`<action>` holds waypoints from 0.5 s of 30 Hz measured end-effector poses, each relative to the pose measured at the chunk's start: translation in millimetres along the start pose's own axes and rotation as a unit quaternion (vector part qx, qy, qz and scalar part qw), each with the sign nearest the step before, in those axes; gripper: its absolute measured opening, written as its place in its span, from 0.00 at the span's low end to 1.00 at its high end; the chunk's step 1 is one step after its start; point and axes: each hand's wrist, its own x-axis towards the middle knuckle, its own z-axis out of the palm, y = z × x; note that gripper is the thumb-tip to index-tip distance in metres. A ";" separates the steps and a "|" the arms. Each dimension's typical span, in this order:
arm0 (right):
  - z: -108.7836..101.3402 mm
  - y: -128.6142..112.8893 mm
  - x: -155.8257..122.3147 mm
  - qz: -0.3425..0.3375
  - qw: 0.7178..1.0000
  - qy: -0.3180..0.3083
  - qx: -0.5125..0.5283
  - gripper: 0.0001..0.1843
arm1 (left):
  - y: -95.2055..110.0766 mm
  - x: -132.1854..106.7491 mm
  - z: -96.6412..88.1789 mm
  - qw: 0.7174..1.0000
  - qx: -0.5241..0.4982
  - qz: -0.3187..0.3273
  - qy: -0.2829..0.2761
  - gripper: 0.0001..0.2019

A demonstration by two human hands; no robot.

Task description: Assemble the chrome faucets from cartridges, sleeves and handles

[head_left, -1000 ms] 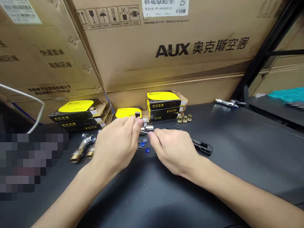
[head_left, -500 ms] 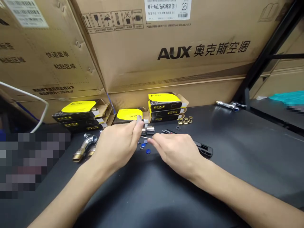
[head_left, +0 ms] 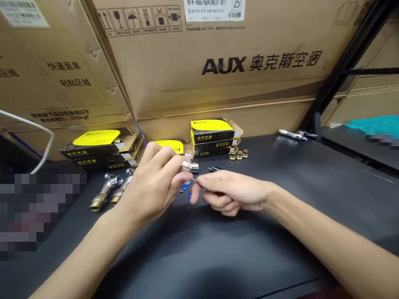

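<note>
My left hand (head_left: 156,182) is closed around a small silver metal piece (head_left: 187,165); its end sticks out past the fingers, and the rest is hidden. Just to the right, my right hand (head_left: 229,189) pinches a thin metal rod (head_left: 194,180) between thumb and forefinger, its tip close to the left thumb. Beyond the fingertips lies a chrome cylinder (head_left: 195,167). Small blue caps (head_left: 184,187) and a tiny screw (head_left: 181,191) rest under the hands. A black tool (head_left: 214,169) is mostly covered by my right hand.
Chrome-and-brass elbow fittings (head_left: 104,193) lie left of my left hand. Yellow-and-black boxes (head_left: 213,135) stand along the cardboard at the back. Beside them are three brass fittings (head_left: 239,155) and a dark ring (head_left: 230,164). A chrome faucet part (head_left: 293,135) lies back right.
My right hand has turned over, its lower fingers now curled beneath and visible. The left fingers have lifted and loosened, and the silver piece has tilted. The view has shifted slightly.
</note>
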 end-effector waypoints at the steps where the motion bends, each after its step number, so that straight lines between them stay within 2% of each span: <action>1: 1.5 -0.1 0.2 -0.003 1.000 0.006 -0.001 0.25 | -0.8 -0.5 -1.0 1.000 0.000 0.012 0.008 0.17; 3: 7.9 0.2 3.1 -0.032 0.994 0.065 -0.080 0.26 | -1.2 -0.6 -1.9 1.000 0.004 0.021 0.004 0.18; 4: 12.1 1.0 5.5 -0.052 0.979 0.114 -0.159 0.27 | -0.6 -0.2 -1.7 1.000 0.009 0.008 -0.013 0.19; 5: 16.4 2.4 8.3 -0.066 0.948 0.172 -0.258 0.26 | 0.6 0.6 -1.0 0.998 0.018 -0.028 -0.047 0.20; 6: 20.6 4.5 11.3 -0.069 0.898 0.232 -0.367 0.26 | 2.6 1.8 -0.1 0.992 0.031 -0.082 -0.091 0.20; 8: 27.6 10.4 16.5 -0.045 0.764 0.327 -0.555 0.24 | 7.6 5.2 1.7 0.960 0.060 -0.207 -0.177 0.22; 9: 30.3 13.9 18.5 -0.035 0.700 0.356 -0.619 0.23 | 10.2 7.2 2.1 0.943 0.070 -0.255 -0.203 0.22; 10: 32.4 17.4 20.0 -0.035 0.647 0.375 -0.663 0.24 | 12.2 9.1 2.3 0.930 0.077 -0.287 -0.216 0.23; 12: 35.3 23.0 22.1 -0.068 0.580 0.396 -0.709 0.27 | 14.4 12.2 1.9 0.919 0.079 -0.318 -0.218 0.25; 15: 37.6 26.2 24.2 -0.114 0.530 0.428 -0.723 0.26 | 13.4 14.4 2.3 0.911 0.052 -0.358 -0.198 0.25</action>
